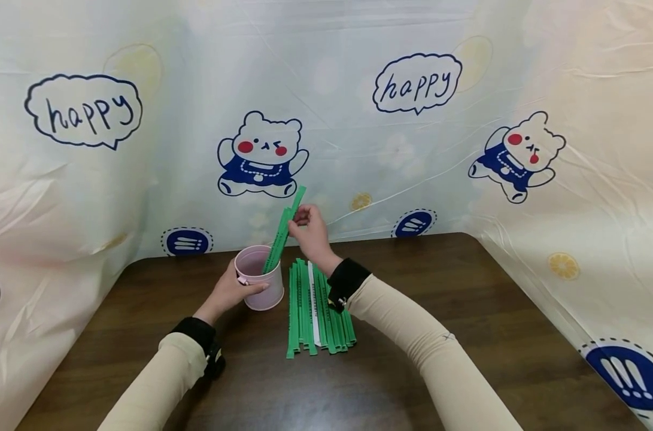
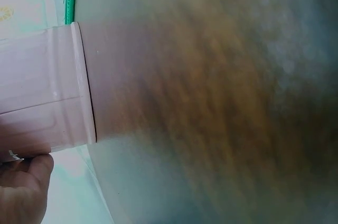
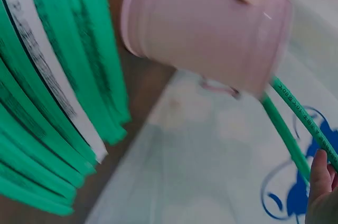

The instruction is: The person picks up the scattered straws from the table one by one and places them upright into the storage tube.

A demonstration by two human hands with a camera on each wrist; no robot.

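A small pink pail (image 1: 269, 294) stands upright toward the back of the table. My left hand (image 1: 228, 295) grips its near left side, thumb across the front wall. With thumb and fingertips, my right hand (image 1: 312, 234) pinches a green wrapped straw (image 3: 306, 117) bearing black print. That straw slants down into the pail, its upper end above my fingers. Another green straw (image 3: 285, 135) leans in the pail beside it. Right of the pail lies a row of green wrapped straws (image 1: 299, 311), with one white straw (image 1: 313, 302) among them. The straws' lower ends are hidden inside the pail.
The brown wooden table (image 1: 240, 383) has rounded back corners. Behind and beside it hangs a pale curtain (image 1: 337, 155) printed with bears and "happy" bubbles. My right forearm (image 1: 428, 341) reaches across the table, its wrist over the right side of the row.
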